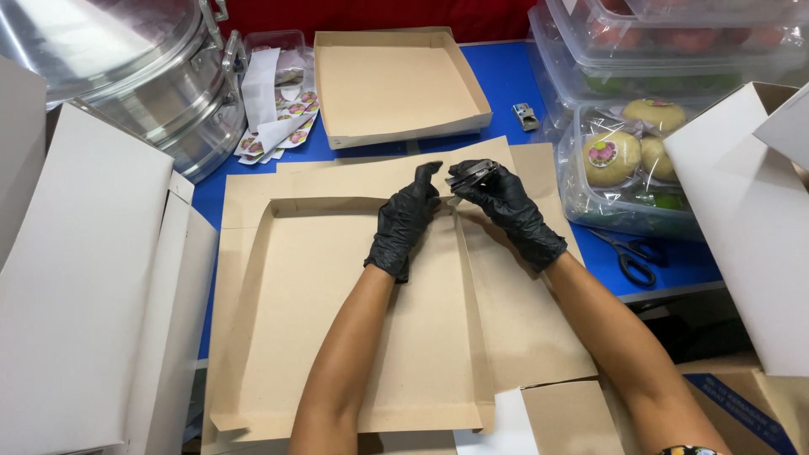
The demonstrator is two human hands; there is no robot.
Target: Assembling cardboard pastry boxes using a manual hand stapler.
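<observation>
Both my hands wear black gloves. My left hand (404, 223) pinches the far right corner of a flat brown cardboard box blank (337, 312) whose walls are partly folded up. My right hand (506, 206) holds a small black stapler (472, 174) right at that same corner. The blank lies on top of more flat cardboard sheets (522, 312) on the blue table (506, 76).
A finished brown cardboard tray (396, 84) stands behind. Metal steamer pots (143, 76) and sticker sheets (282, 114) are at far left. Clear boxes of wrapped buns (624, 152), scissors (628, 253) and a small metal clip (525, 115) lie right. White boxes (84, 278) flank both sides.
</observation>
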